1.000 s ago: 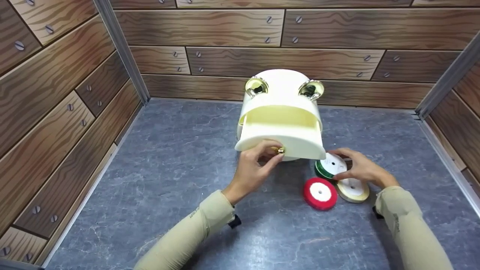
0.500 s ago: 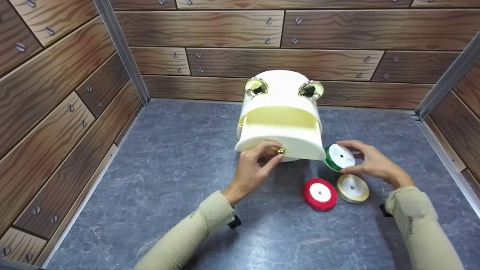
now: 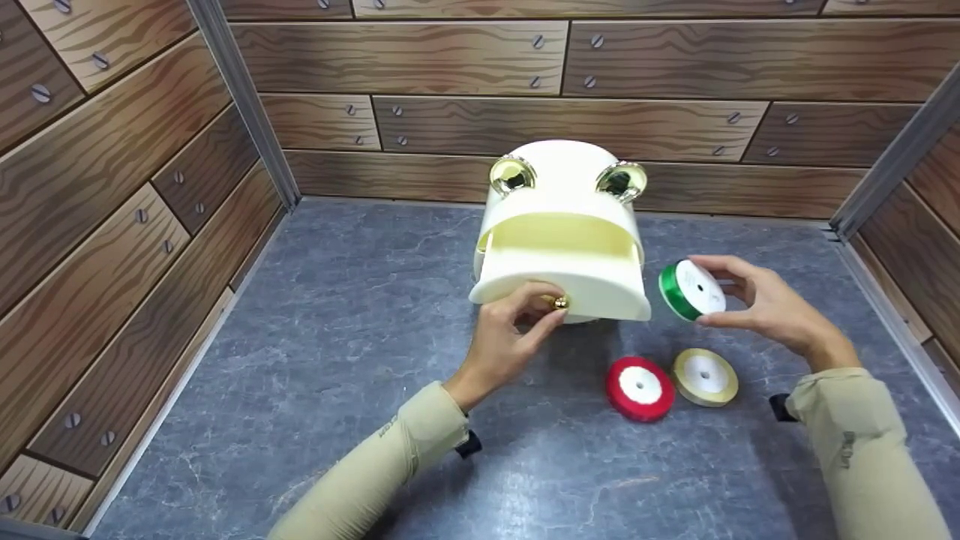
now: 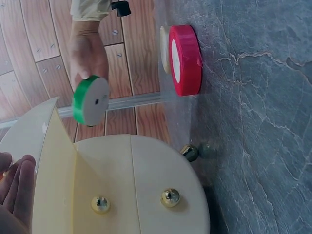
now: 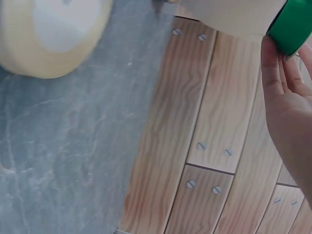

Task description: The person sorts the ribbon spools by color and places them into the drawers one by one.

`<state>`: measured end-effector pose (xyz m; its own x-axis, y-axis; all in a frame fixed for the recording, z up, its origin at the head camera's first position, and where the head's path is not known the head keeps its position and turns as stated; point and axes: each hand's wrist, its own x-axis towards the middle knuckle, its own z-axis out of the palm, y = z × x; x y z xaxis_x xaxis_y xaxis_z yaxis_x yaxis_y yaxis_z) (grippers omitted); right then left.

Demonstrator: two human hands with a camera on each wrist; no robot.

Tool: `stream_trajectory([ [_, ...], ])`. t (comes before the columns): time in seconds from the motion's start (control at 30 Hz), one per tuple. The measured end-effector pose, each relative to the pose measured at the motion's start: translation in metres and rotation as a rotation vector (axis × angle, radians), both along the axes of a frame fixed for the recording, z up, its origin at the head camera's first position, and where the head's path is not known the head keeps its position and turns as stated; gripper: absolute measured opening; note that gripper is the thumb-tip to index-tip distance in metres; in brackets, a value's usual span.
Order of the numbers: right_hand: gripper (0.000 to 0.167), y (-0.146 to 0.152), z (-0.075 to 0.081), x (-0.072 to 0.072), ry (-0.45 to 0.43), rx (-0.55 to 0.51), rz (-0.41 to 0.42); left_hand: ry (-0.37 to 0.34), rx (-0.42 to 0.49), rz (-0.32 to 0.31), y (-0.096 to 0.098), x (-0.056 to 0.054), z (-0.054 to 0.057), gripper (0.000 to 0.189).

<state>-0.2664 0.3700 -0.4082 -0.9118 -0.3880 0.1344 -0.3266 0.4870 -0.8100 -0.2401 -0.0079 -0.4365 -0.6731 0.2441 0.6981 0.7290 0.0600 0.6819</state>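
Note:
At the front of a cream rounded drawer box (image 3: 568, 176), my left hand (image 3: 504, 341) pinches the gold knob (image 3: 560, 301) of its top drawer (image 3: 600, 295), which is pulled out. My right hand (image 3: 772, 307) grips a spool of green ribbon (image 3: 681, 291) between thumb and fingers, tilted and raised to the right of the drawer. In the left wrist view the green spool (image 4: 91, 101) hangs clear of the table, past the box. Two more gold knobs (image 4: 101, 204) show on the lower fronts in that view. The drawer's floor is mostly hidden behind its front.
A red ribbon spool (image 3: 640, 388) and a cream ribbon spool (image 3: 705, 376) lie flat side by side on the grey marbled table (image 3: 337, 315). Two gold round ornaments (image 3: 513, 174) stick up from the box top. Wood-patterned walls (image 3: 465, 60) enclose the back and sides.
My right hand has lifted the green ribbon spool off the other spools and moved it right and up, tilting it. The left hand stays on the knob, and the drawer stays out.

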Motion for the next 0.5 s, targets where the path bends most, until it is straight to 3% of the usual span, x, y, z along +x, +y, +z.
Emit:
stream_trajectory([
  [0.3,0.077,-0.012,0.022,0.006,0.046,-0.103,0.066,0.001,0.001,-0.001,0.0,0.001,0.0,0.017],
  [0.5,0.077,-0.026,0.039,0.008,0.06,-0.091,0.082,0.004,0.006,-0.002,0.0,0.001,0.0,0.017],
])
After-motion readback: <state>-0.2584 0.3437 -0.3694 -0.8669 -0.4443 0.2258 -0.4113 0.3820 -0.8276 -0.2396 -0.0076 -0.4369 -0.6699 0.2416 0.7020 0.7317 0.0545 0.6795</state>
